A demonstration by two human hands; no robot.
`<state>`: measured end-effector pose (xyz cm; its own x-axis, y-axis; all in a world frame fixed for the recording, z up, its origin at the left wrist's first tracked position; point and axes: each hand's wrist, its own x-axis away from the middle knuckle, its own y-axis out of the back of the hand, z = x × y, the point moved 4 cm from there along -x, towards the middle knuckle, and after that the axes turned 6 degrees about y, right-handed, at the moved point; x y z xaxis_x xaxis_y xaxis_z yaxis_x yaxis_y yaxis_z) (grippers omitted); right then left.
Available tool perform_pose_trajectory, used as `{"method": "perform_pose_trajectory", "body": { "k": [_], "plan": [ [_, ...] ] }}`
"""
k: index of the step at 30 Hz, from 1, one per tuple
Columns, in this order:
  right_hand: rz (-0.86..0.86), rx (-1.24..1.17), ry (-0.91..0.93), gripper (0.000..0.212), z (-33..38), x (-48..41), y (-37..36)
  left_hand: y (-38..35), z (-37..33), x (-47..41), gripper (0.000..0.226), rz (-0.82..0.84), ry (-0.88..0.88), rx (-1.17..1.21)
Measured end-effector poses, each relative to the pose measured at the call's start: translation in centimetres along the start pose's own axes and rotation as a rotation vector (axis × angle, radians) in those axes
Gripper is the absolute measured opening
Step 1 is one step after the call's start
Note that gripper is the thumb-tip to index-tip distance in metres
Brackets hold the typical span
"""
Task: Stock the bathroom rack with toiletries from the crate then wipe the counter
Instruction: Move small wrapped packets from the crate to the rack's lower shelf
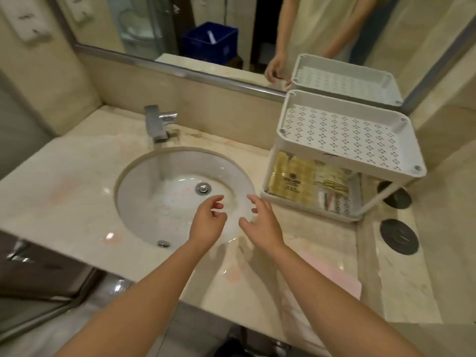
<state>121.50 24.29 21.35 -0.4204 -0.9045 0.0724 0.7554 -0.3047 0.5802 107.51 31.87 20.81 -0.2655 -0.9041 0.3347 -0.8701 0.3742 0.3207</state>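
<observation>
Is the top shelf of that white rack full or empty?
Empty: the top shelf shows only its bare perforated floor; the packets lie on the lower shelf.

White two-tier rack [342, 135] holds toiletry packets [291, 176] below.

Chrome faucet [159, 122] behind round sink [144, 186] w/ drain plug [203, 188]; mirror [144, 27] above, 2 black discs [398, 236] at rt

1. The camera sits on my head, facing forward and steeply down over the sink [144, 191] and counter [64, 191]
2. It is near: my left hand [207, 222] and right hand [262, 224] lie mid-frame
3. Its wide lens takes in the mirror [144, 21] above and the rack [345, 140] at right
</observation>
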Motion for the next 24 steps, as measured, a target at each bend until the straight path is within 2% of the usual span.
{"method": "perform_pose_trajectory", "body": {
  "k": [13,24],
  "plan": [
    [0.361,0.021,0.26,0.058,10.5,1.6,-14.1,16.6,7.2,5.7,0.038,-0.348,0.139,0.177],
    [0.613,0.004,0.448,0.06,21.1,10.2,-28.0,32.3,15.8,16.1,0.036,-0.607,0.21,0.272]
  ]
}}
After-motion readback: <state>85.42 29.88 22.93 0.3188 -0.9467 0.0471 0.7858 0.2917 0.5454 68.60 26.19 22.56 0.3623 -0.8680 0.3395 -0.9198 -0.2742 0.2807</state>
